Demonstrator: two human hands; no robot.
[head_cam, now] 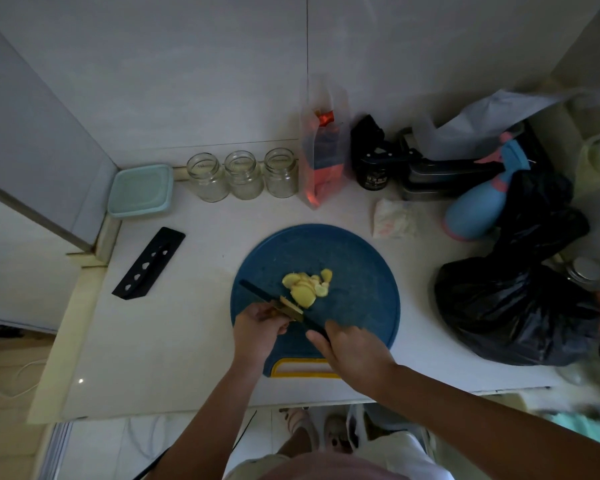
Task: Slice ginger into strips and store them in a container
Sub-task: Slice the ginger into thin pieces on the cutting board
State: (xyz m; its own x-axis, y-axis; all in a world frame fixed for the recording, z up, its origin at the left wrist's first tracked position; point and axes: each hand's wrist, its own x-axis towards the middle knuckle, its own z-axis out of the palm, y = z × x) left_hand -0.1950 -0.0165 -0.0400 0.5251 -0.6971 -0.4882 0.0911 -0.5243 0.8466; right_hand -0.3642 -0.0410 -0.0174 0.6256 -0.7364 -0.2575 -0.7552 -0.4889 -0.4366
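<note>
1. Ginger chunk (290,307) sits on the front left part of the round blue cutting board (361,265) in the head view. The left hand (257,329) pinches it with curled fingers.
2. The right hand (352,349) is wrapped tight round the handle of the black knife (257,293), and the blade is pressed against the chunk.
3. Cut slices (307,287) are piled mid-board, just behind the blade.
4. At the counter's back left corner is a teal container (141,190) with its lid on, and three glass jars (243,174) line the back edge beside it.
5. A black sheath (149,263) lies near the left edge.

Three jars (204,176) (243,174) (280,171), one knife (257,294), one board (361,271), two hands (257,327) (350,351)
</note>
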